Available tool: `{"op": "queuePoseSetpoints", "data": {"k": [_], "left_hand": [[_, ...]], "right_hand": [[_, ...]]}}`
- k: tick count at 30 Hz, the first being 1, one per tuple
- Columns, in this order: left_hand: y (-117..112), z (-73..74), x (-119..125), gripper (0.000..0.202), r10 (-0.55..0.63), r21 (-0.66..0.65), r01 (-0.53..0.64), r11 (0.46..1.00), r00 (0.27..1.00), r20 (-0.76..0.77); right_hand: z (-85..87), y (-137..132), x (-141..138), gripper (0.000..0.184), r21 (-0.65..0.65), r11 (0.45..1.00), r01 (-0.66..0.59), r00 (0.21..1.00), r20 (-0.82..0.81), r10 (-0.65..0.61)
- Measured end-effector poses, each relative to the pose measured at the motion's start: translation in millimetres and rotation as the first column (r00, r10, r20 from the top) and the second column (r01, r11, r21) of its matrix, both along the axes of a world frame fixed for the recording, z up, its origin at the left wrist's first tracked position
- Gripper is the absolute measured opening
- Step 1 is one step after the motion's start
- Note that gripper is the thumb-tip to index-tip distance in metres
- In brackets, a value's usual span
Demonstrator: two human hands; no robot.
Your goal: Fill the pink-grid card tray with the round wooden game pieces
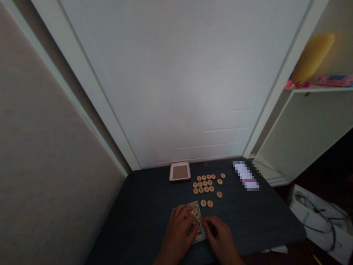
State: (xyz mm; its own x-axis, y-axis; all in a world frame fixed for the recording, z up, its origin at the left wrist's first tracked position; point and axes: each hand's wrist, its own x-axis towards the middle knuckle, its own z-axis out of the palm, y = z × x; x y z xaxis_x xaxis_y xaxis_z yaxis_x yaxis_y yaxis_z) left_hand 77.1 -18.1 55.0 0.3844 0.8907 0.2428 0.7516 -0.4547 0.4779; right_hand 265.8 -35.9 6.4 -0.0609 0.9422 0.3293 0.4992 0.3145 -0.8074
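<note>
My left hand point(179, 228) lies over a shallow clear tray point(202, 236) near the front of the dark table. Its fingers are curled, with thumb and forefinger nearly meeting; anything between them is hidden. Round wooden xiangqi pieces point(196, 214) with dark characters show in the tray past my fingers, which hide the others. At the tray's right edge, my right hand point(219, 233) is closed in a pinch, its contents too small to make out. Beyond the hands, several xiangqi pieces with red characters point(204, 183) lie in rough rows, and two point(206, 203) sit just beyond the tray.
An open, shallow box or lid point(180, 172) with a brown inside stands at the table's back edge. A blurred white item point(246, 176) lies at the back right. A white panel point(187, 81) rises behind the table point(138, 213). Cables and a white box point(321, 221) are at right.
</note>
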Motion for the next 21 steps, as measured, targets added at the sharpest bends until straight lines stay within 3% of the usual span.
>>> {"op": "queuePoseSetpoints", "data": {"k": [7,15,21], "left_hand": [[3,-4.8,-2,0.014,-0.009,0.01,0.009,1.0,1.0,-0.004],[10,-30.9,-45,0.022,0.203,0.09,-0.212,0.973,0.974,0.1],[7,-48.8,-70,0.027,0.292,-0.006,-0.295,0.956,0.944,0.155]], "right_hand": [[-5.6,-1,0,0.023,-0.017,1.0,-0.013,1.0,0.008,0.013],[-7.0,-2,2,0.026,-0.041,0.999,-0.018,1.0,0.0,0.018],[6.8,27,20,0.025,0.002,1.0,0.009,1.0,0.019,-0.009]]}}
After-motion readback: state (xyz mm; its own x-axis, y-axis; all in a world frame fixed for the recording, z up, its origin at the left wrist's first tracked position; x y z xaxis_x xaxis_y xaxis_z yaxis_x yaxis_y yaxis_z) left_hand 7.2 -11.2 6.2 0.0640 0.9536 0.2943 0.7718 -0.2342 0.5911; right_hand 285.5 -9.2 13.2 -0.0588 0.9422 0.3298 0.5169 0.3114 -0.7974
